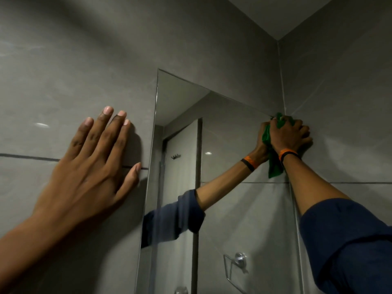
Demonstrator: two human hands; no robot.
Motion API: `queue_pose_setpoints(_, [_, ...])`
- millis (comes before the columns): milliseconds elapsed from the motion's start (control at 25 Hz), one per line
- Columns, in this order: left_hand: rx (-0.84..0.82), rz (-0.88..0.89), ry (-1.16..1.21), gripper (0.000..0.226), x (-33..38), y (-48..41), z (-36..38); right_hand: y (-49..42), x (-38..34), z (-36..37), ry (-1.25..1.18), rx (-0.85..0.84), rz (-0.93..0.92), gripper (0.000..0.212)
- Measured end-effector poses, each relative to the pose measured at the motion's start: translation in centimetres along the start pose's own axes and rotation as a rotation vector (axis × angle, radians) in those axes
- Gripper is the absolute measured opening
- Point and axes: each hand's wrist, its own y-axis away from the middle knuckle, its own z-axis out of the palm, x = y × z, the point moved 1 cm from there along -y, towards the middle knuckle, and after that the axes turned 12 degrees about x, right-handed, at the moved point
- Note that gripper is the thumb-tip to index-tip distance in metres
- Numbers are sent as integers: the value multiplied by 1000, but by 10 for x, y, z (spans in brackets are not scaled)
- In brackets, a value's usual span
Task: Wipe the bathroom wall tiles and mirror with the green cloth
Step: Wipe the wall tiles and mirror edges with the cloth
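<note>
Currently the right hand [289, 135] is fisted around the green cloth [273, 158], pressing it into the top right corner of the mirror [233, 209], where glass meets the side wall. Left hand [91, 164] lies flat, fingers spread, on the wall tiles [63, 71] just beside the mirror's left edge, holding nothing. Judgement: keep the left hand braced, press the cloth into the corner seam, then sweep across in overlapping passes. Smears on the glass cannot be made out in the dim light; the mirror's lower part is cut off.
</note>
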Motion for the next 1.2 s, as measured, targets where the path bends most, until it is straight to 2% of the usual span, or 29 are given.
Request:
queue_pose_setpoints(200, [-79, 4, 64, 92, 4, 8, -9, 35, 15, -11, 10, -26, 72, 58])
queue_pose_setpoints(680, [-184, 91, 210, 84, 21, 77, -44, 219, 139, -46, 142, -210, 326, 57])
queue_pose_setpoints(1200, [-143, 57, 230, 86, 22, 79, -39, 376, 241, -87, 239, -361, 523, 58])
